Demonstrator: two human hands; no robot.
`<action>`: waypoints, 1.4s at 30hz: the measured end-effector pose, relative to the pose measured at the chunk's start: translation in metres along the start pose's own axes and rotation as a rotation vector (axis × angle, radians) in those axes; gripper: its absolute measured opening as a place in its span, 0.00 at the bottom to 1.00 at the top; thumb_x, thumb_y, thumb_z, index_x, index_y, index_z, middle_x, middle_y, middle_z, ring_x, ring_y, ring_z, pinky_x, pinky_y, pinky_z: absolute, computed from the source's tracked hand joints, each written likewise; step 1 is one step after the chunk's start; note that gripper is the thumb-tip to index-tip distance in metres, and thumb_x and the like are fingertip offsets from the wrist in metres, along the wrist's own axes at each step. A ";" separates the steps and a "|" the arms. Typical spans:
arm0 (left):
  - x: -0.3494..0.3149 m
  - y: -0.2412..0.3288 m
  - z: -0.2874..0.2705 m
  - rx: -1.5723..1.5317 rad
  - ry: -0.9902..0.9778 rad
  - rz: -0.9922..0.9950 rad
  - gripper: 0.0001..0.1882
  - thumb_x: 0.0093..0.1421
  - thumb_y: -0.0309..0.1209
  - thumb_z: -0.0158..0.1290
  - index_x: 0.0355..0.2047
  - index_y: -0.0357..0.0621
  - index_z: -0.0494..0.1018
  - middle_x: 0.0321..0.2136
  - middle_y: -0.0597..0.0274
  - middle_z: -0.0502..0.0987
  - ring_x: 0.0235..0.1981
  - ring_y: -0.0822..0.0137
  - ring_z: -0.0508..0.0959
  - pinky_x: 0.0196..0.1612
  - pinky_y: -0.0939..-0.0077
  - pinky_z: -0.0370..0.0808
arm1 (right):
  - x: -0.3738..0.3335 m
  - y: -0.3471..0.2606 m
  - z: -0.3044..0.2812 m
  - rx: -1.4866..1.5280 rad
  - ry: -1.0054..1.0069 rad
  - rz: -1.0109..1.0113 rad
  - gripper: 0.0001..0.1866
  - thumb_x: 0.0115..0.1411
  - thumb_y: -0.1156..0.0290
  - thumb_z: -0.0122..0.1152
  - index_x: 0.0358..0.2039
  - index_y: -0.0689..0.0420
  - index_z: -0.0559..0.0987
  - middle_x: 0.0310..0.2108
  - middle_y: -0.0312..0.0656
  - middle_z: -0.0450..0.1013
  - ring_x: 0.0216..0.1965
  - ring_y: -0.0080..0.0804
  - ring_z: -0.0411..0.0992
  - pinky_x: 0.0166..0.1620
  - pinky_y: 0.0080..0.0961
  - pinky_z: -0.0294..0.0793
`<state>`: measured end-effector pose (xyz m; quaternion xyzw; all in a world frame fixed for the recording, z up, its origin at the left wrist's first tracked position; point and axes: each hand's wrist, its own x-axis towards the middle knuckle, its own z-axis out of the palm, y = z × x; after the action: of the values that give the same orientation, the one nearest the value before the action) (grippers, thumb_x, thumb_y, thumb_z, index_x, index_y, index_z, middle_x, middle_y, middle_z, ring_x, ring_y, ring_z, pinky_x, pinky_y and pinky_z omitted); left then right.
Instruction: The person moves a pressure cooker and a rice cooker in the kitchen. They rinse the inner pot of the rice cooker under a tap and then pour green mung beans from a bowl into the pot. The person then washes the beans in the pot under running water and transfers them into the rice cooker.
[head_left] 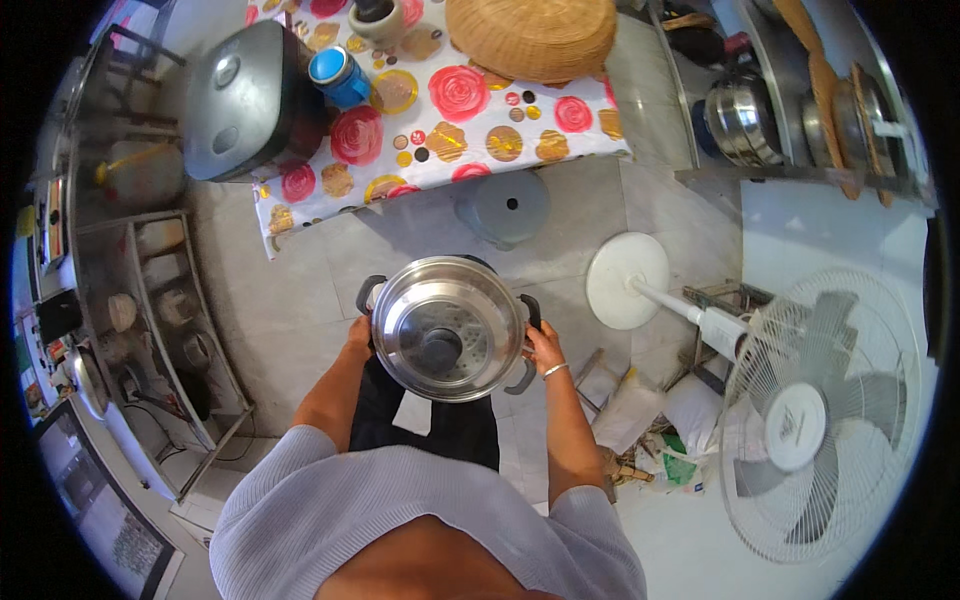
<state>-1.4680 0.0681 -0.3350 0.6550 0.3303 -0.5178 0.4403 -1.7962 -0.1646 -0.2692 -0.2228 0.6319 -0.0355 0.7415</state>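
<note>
In front of my body I carry a shiny stainless steel steamer pot (405, 300) with black side handles. Its lid, partly see-through, has a black knob (440, 351), and small holes show beneath it. My left hand (361, 332) is closed at the pot's left side, most of its fingers hidden behind the rim. At the right side, my right hand (545, 347) grips the pot near the black handles, a light bangle on its wrist. The pot is level and off the floor.
Ahead stands a table with a patterned cloth (345, 190), bearing a dark rice cooker (235, 105), a blue jar (340, 77) and a woven basket (530, 35). A grey stool (505, 208) sits below its edge. A standing fan (797, 425) is at right, shelves (165, 300) at left.
</note>
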 end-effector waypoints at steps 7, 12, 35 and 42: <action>0.214 -0.028 -0.075 0.071 0.010 0.098 0.23 0.61 0.46 0.48 0.48 0.42 0.71 0.38 0.57 0.77 0.37 0.61 0.76 0.38 0.65 0.75 | 0.170 0.052 0.056 -0.059 0.046 0.041 0.08 0.59 0.69 0.56 0.38 0.52 0.72 0.29 0.34 0.72 0.28 0.25 0.71 0.23 0.24 0.70; 0.268 0.014 -0.042 0.006 0.077 0.099 0.25 0.63 0.49 0.45 0.45 0.39 0.73 0.36 0.57 0.77 0.35 0.62 0.77 0.36 0.65 0.75 | 0.285 0.066 0.087 -0.132 0.055 0.003 0.08 0.58 0.74 0.52 0.40 0.56 0.73 0.28 0.34 0.71 0.26 0.24 0.70 0.24 0.23 0.71; 0.222 0.026 -0.045 0.052 0.294 0.048 0.40 0.59 0.61 0.44 0.62 0.48 0.54 0.56 0.52 0.60 0.50 0.50 0.67 0.47 0.41 0.69 | 0.241 0.061 0.050 -0.762 0.252 -0.571 0.15 0.63 0.61 0.48 0.25 0.57 0.71 0.24 0.35 0.68 0.26 0.25 0.66 0.30 0.32 0.66; 0.076 -0.004 -0.175 0.260 0.387 0.388 0.21 0.58 0.46 0.56 0.32 0.37 0.72 0.22 0.57 0.76 0.18 0.69 0.76 0.19 0.75 0.73 | 0.005 0.182 -0.087 -2.022 -0.109 -0.322 0.15 0.57 0.58 0.50 0.25 0.53 0.80 0.22 0.42 0.76 0.25 0.40 0.74 0.28 0.43 0.69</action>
<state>-1.3849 0.2288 -0.3960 0.8432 0.2078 -0.3275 0.3722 -1.9194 -0.0277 -0.3507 -0.8271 0.2941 0.4250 0.2208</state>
